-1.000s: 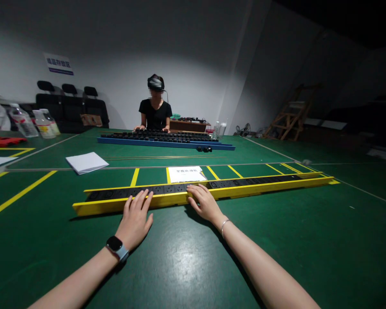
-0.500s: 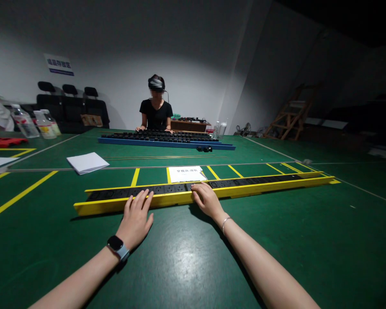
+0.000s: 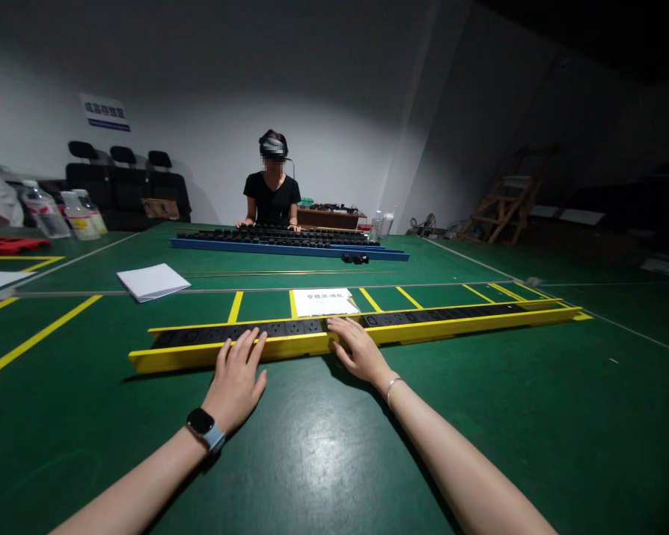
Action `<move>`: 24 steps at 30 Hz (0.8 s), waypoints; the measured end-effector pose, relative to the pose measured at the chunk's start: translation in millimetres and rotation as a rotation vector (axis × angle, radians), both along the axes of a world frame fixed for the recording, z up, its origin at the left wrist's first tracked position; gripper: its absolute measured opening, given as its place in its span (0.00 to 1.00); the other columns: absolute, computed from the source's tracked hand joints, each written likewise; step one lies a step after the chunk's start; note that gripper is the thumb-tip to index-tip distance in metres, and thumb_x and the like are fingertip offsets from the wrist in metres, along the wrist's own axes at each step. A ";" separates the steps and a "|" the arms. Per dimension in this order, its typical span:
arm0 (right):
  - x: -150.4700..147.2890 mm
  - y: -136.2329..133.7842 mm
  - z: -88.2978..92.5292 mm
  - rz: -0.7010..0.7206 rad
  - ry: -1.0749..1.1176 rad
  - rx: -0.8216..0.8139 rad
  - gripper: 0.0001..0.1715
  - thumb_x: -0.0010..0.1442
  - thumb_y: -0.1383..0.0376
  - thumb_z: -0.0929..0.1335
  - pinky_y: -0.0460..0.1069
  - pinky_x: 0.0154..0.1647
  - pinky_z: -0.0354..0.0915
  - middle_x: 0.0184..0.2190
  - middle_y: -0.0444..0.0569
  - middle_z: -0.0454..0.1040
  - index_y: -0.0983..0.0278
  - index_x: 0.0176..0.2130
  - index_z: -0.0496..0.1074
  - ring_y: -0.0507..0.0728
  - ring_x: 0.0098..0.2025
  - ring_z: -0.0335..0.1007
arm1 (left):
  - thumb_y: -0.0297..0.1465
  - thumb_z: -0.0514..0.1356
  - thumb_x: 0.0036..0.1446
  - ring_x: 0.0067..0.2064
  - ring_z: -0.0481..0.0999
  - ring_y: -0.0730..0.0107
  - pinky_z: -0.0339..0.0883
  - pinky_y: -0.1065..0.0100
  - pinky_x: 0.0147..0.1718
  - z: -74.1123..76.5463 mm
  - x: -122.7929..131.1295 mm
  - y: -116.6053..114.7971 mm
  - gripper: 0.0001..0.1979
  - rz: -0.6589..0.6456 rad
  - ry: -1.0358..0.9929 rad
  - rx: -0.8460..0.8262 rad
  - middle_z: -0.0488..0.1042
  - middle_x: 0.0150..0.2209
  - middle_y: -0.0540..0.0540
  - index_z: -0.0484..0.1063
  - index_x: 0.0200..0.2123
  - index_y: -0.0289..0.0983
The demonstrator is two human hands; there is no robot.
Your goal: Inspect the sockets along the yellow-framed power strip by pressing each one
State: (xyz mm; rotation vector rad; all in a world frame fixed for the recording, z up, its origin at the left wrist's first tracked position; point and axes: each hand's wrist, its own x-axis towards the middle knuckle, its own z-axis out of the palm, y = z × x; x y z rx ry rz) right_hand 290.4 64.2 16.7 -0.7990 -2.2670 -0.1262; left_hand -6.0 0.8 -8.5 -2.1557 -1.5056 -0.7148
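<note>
A long yellow rail [image 3: 290,347] lies across the green table, with a row of black socket modules [image 3: 277,328] set in its channel. My left hand [image 3: 238,379], wearing a watch, rests with fingers spread on the rail's near edge toward its left end. Further right, my right hand [image 3: 361,349] lays its outstretched fingers over the channel near the middle, covering part of the modules there. Neither hand is wrapped round anything. Behind the rail stands a white paper label [image 3: 322,302] with printed characters.
Across the table a co-worker [image 3: 273,197] sits behind blue rails [image 3: 290,249] loaded with black modules. Several small black pieces [image 3: 355,258] lie nearby. White folded paper [image 3: 153,282] and bottles [image 3: 81,219] are to the left. Yellow tape lines [image 3: 39,338] mark the green table [image 3: 323,475].
My right hand's fingers have shifted very slightly left over the channel. My left hand and the rail stay in place.
</note>
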 end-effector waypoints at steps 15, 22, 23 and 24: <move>0.4 7.1 -4.8 -0.001 0.092 -0.062 0.22 0.65 0.69 0.61 0.58 0.59 0.66 0.53 0.53 0.72 0.60 0.57 0.64 0.57 0.56 0.68 | 0.32 0.50 0.60 0.65 0.57 0.53 0.47 0.47 0.63 0.5 -0.3 0.0 0.31 0.001 0.010 -0.001 0.59 0.64 0.36 0.51 0.66 0.35; 3.5 4.9 -2.3 -0.020 0.083 -0.022 0.22 0.64 0.69 0.62 0.59 0.57 0.67 0.52 0.54 0.72 0.60 0.56 0.65 0.59 0.56 0.68 | 0.32 0.51 0.60 0.65 0.57 0.52 0.47 0.46 0.63 0.4 -0.1 -0.3 0.32 -0.014 -0.013 0.002 0.59 0.64 0.35 0.50 0.66 0.36; 2.6 3.3 -1.0 -0.015 0.069 -0.016 0.22 0.63 0.69 0.63 0.60 0.58 0.66 0.53 0.54 0.72 0.60 0.57 0.64 0.59 0.57 0.67 | 0.32 0.51 0.60 0.65 0.57 0.52 0.47 0.46 0.63 0.4 -0.1 -0.3 0.31 -0.011 -0.012 0.000 0.59 0.64 0.35 0.50 0.66 0.35; 1.4 1.6 0.2 -0.006 0.051 -0.014 0.23 0.63 0.69 0.63 0.60 0.59 0.65 0.54 0.55 0.71 0.61 0.57 0.64 0.59 0.58 0.66 | 0.32 0.50 0.60 0.66 0.57 0.53 0.47 0.46 0.63 0.5 0.0 -0.3 0.31 -0.008 -0.009 -0.002 0.59 0.65 0.35 0.50 0.66 0.35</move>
